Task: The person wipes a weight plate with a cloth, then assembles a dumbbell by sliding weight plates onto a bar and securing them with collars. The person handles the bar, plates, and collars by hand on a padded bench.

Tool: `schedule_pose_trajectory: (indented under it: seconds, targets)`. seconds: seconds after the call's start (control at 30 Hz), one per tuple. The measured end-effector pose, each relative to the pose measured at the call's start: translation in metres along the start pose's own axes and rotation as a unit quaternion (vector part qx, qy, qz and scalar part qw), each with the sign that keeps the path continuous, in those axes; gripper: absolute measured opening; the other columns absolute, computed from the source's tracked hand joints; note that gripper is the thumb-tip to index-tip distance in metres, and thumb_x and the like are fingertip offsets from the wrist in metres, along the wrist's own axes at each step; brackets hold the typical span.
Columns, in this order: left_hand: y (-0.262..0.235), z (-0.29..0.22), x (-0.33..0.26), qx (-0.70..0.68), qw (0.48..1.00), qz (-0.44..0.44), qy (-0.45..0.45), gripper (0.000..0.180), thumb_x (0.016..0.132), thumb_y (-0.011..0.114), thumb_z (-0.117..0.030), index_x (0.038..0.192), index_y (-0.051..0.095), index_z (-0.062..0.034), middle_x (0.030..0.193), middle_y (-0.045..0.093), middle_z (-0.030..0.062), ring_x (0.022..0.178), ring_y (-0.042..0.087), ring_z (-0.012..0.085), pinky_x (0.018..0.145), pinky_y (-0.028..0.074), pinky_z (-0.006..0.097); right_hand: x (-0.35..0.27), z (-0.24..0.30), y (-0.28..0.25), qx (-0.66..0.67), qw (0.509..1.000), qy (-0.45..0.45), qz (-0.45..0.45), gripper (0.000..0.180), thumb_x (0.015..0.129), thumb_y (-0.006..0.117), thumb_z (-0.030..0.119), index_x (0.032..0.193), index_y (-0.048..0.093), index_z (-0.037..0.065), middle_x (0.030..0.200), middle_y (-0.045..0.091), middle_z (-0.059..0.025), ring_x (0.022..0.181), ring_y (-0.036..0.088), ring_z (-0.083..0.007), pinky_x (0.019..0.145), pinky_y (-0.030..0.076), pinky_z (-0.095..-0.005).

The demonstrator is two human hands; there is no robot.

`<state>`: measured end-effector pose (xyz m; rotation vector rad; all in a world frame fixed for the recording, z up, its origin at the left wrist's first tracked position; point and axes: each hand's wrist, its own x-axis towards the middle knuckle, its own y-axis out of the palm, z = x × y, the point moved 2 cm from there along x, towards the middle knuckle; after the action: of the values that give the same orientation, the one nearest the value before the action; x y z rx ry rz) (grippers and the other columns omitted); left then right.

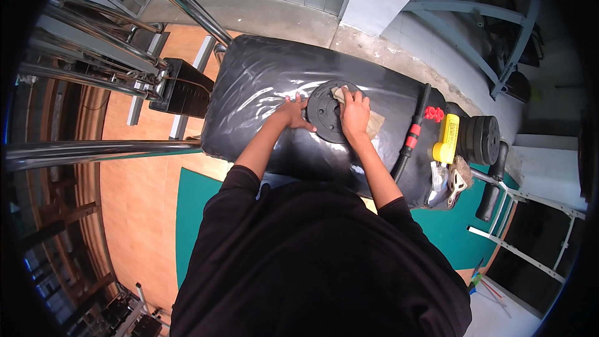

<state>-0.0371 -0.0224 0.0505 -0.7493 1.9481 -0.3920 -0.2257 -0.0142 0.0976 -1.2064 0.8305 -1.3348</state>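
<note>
A round black weight plate [321, 103] lies flat on a black padded bench [374, 75] with a shiny cover. My left hand [293, 115] rests at the plate's left edge, fingers spread and the thumb touching the rim. On the plate's right side, my right hand [355, 115] is closed over a beige cloth [375, 125] and presses it against the plate. Part of the cloth sticks out to the right of the hand; the rest is hidden under the fingers.
To the right on the bench lie a black bar [404, 157] with red collars, red star-shaped nuts [433, 113], a yellow bottle [447, 137] and a brush [458, 181]. Black plates [483, 140] stand beyond them. Chrome machine rails [106, 151] reach in from the left.
</note>
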Motion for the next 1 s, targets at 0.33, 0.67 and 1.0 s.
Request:
schedule_pose_trajectory:
  seconds: [0.33, 0.67, 1.0]
  targets:
    - [0.003, 0.0, -0.003, -0.015, 1.0, -0.01, -0.011, 0.118, 0.055, 0.076, -0.061, 0.148, 0.013, -0.025, 0.154, 0.006, 0.0136, 0.139, 0.002, 0.0413, 0.109, 0.025, 0.05, 0.0, -0.027, -0.016, 0.112, 0.993, -0.013, 0.034, 0.047, 0.075, 0.064, 0.002, 0.12, 0.059, 0.013, 0.1, 0.055, -0.0101, 0.094, 0.05, -0.0304, 0.085, 0.045, -0.0398]
    - [-0.007, -0.002, -0.002, -0.029, 0.998, 0.043, 0.017, 0.114, 0.054, 0.075, -0.064, 0.142, 0.029, -0.0092, 0.148, 0.019, 0.0212, 0.138, 0.01, 0.0423, 0.111, 0.023, 0.043, 0.022, 0.044, 0.032, 0.102, 0.992, -0.072, 0.036, 0.041, 0.074, 0.062, 0.004, 0.114, 0.062, 0.014, 0.106, 0.057, -0.0076, 0.092, 0.052, -0.0334, 0.08, 0.048, -0.0392]
    - [0.016, 0.009, 0.007, -0.035, 0.999, -0.02, -0.001, 0.119, 0.055, 0.073, -0.065, 0.148, 0.009, -0.0269, 0.155, -0.003, 0.0063, 0.141, -0.004, 0.0362, 0.098, 0.019, 0.074, 0.034, -0.006, 0.013, -0.012, 1.0, -0.015, 0.023, 0.035, 0.08, 0.053, 0.009, 0.111, 0.065, 0.02, 0.103, 0.056, -0.0061, 0.094, 0.052, -0.029, 0.076, 0.05, -0.0393]
